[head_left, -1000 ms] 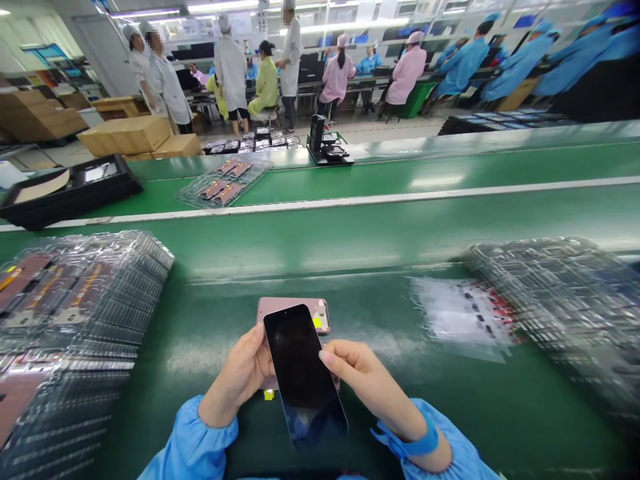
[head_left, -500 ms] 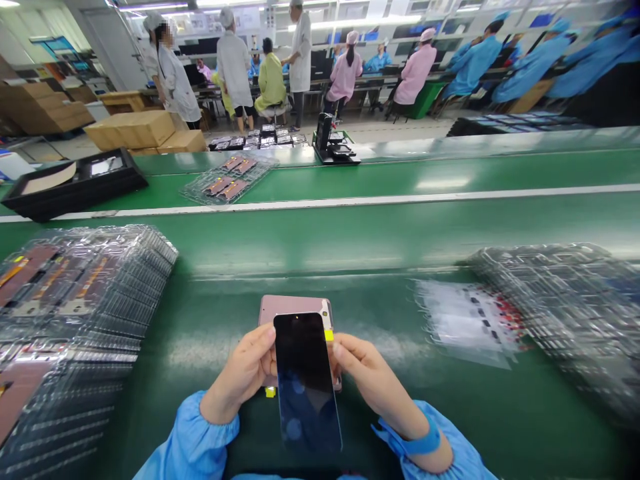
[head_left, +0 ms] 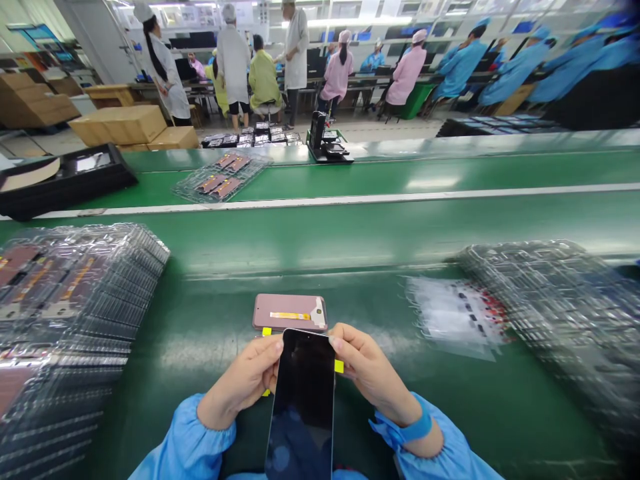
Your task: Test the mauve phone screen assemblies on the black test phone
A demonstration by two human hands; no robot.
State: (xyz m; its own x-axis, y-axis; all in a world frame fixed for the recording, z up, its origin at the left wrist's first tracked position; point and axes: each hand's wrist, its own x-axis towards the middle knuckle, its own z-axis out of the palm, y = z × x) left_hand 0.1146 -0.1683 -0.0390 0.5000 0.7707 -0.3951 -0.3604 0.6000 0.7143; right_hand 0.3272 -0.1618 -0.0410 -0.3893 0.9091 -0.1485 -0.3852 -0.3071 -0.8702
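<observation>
Screen panel (head_left: pixel 304 400) swung; long axis points forward.

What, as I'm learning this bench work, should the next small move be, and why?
Probably tilt the dark panel slightly to check its face: the left hand and right hand hold its opposite edges near the top, the glossy side faces up, and its lower part shows reflections that could hide marks.

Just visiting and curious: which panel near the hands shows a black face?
The held panel, between left hand and right hand; the flat panel beyond shows a pinkish back and gold strip.
</observation>
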